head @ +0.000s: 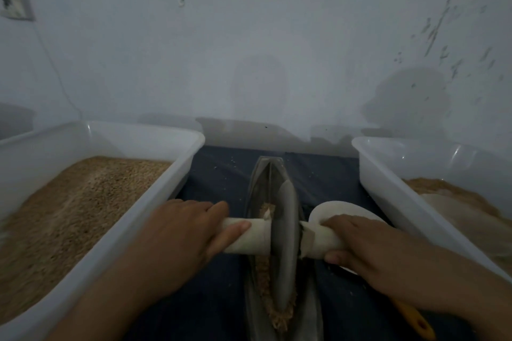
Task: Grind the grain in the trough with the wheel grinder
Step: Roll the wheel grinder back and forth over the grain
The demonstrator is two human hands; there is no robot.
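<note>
**Both hands on the grinder axle**

I saw the left hand [177,232] and right hand [368,246] each curled around a pale handle of the wheel grinder [285,241]. Dark cloth [219,174] covered the bench below a grey wall [249,50]. The wheel stood upright in the narrow trough [259,174], crushed grain [264,279] along its channel, between two white tubs [116,232].

Dull metal wheel [285,243]; glossy white plastic tubs [177,174]; dark cloth [219,180].
</note>
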